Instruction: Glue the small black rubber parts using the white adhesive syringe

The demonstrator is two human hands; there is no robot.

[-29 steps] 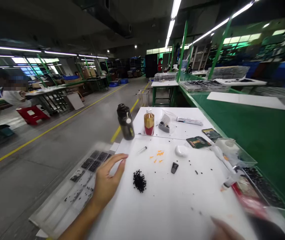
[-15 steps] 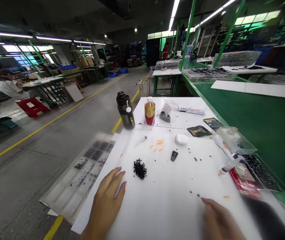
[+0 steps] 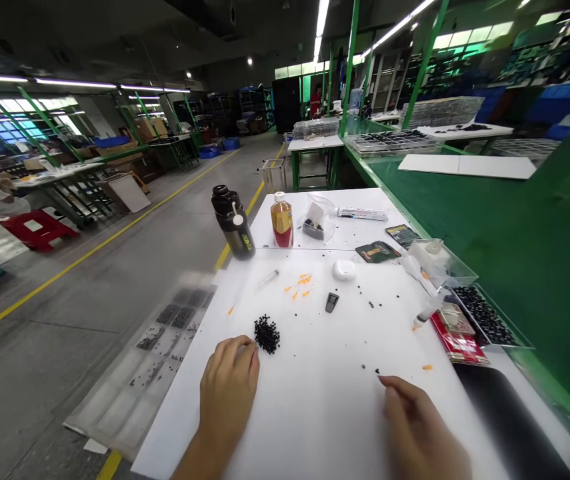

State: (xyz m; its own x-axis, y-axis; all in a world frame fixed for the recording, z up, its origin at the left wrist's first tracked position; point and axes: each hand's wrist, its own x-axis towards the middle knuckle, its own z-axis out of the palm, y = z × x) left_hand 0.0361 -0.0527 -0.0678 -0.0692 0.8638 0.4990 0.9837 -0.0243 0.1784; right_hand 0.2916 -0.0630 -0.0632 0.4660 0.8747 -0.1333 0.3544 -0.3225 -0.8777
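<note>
My left hand (image 3: 231, 381) rests at the near left edge of a pile of small black parts (image 3: 267, 335). Its fingers are curled, with thumb and index tip close together at the pile; whatever lies between them is too small to make out. Over the right of the white tabletop (image 3: 315, 413), my right hand (image 3: 417, 423) is partly blurred, thumb and index drawn together. Anything in that pinch is hidden. Just beyond its index tip lies a small black piece (image 3: 377, 371), beside a tiny ring-like piece (image 3: 363, 366).
Orange dispensing tips (image 3: 305, 280), a dark wedge-shaped part (image 3: 332, 303) and a white case (image 3: 343, 270) lie mid-table. A black bottle (image 3: 233, 223) and drink bottle (image 3: 282, 221) stand behind. At right are a syringe (image 3: 429, 308) and tray of black parts (image 3: 485, 317); a compartment tray (image 3: 129, 400) lies left.
The camera view has turned right. My left hand has moved to the pile's edge, its spread fingers now curling together. My right hand stays pinched near the small black piece.
</note>
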